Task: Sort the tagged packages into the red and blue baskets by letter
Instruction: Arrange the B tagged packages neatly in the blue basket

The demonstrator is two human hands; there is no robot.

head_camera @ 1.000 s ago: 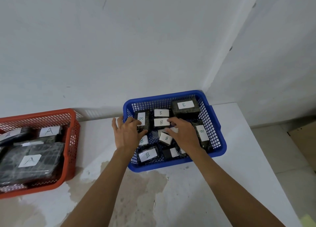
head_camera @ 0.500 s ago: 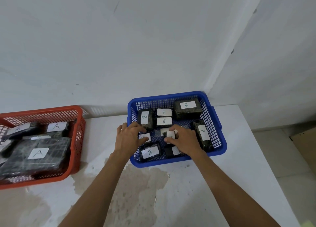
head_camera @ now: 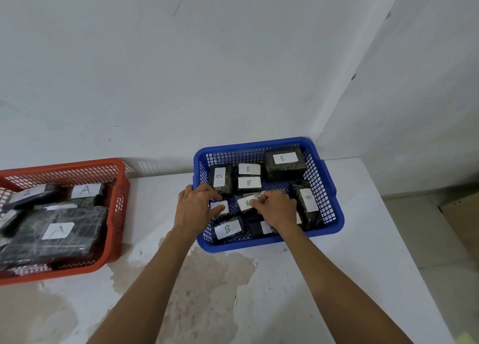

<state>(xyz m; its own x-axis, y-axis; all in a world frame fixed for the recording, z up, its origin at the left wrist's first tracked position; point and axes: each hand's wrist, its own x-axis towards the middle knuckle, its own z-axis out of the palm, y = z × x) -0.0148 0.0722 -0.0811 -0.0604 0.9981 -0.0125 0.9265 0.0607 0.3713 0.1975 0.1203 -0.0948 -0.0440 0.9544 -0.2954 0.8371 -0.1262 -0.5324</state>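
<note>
Both hands have slid back toward the near wall of the blue basket (head_camera: 334,196) since a second ago, off the far row of packages. I see my left hand (head_camera: 193,210) inside the basket's left wall, thumb and fingers curled around a small white-tagged package (head_camera: 220,205). My right hand (head_camera: 278,209) sits mid-basket, fingertips pinching the edge of a tilted B package (head_camera: 246,203). 6 more B-tagged packages lie around them in the basket. Well to the basket's left, the red basket (head_camera: 114,203) holds dark packages tagged A (head_camera: 58,230).
</note>
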